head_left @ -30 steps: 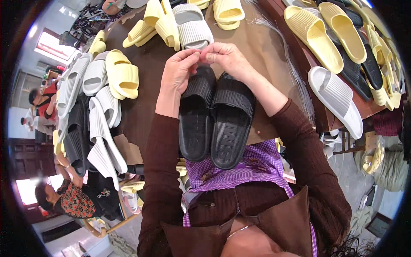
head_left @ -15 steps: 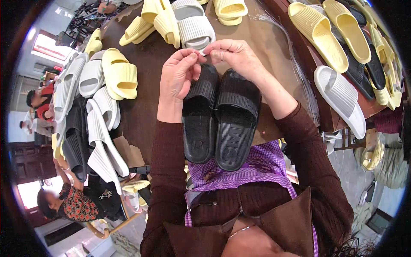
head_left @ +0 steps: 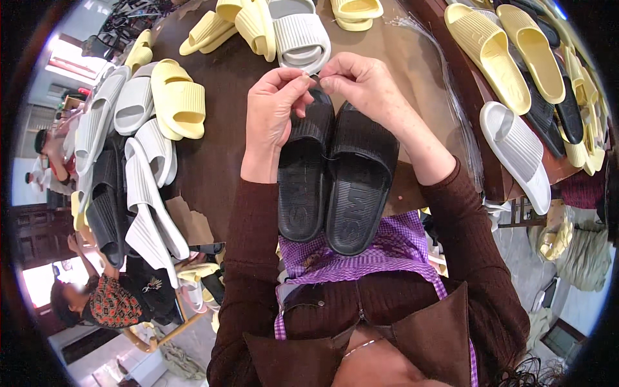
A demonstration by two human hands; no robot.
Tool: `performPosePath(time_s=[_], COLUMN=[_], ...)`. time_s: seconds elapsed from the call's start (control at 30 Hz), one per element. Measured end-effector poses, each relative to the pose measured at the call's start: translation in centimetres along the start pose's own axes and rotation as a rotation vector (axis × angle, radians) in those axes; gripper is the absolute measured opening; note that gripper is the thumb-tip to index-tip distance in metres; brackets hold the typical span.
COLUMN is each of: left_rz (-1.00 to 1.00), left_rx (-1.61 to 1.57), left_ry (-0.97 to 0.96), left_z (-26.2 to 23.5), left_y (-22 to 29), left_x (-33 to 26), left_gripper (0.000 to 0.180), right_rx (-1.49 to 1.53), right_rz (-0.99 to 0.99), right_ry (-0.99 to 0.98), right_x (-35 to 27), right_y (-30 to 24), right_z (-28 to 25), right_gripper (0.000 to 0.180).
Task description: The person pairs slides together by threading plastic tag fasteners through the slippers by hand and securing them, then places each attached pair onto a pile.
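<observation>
A pair of black slide slippers (head_left: 361,193) lies side by side at the table's near edge, toes away from me, heels overhanging my purple checked apron (head_left: 400,248). A thin dark strand seems to join their inner sides. Above the toes, my left hand (head_left: 274,109) is closed in a pinch, thumb against forefinger. My right hand (head_left: 361,84) pinches close beside it, the fingertips nearly touching. Whatever lies between them is too small to make out. Just beyond my fingertips sits a grey slipper pair (head_left: 302,35).
Yellow slippers (head_left: 180,100), white slippers (head_left: 151,206) and black ones (head_left: 106,206) crowd the table's left edge. To the right, a raised brown surface holds yellow slippers (head_left: 487,55) and a white slipper (head_left: 516,151). A person in a patterned top (head_left: 116,300) is at lower left.
The view has shifted slightly. My hands stay pinched together above the black slippers, with little change in their pose. The slippers lie as before.
</observation>
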State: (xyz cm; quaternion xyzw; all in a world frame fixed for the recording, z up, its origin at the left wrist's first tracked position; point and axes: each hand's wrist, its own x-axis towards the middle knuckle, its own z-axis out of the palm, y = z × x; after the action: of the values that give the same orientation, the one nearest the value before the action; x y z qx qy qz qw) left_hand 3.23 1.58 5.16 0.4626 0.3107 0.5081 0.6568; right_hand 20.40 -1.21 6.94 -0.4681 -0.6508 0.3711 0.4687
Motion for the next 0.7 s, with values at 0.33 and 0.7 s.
performPosePath(time_s=[0.33,0.7], left_rz=[-0.03,-0.04], left_rx=[0.018,0.027], left_ry=[-0.056,-0.073], left_z=[0.27,0.02], left_y=[0.14,-0.09], left_x=[-0.25,-0.16], left_gripper=[0.013,0.012], right_rx=[-0.305,-0.365], right_rz=[-0.158,-0.185], right_ry=[0.114,0.135], right_x=[-0.29,-0.39], right_y=[-0.19,-0.39], right_z=[0.32,0.3], right_gripper=[0.01,0.011])
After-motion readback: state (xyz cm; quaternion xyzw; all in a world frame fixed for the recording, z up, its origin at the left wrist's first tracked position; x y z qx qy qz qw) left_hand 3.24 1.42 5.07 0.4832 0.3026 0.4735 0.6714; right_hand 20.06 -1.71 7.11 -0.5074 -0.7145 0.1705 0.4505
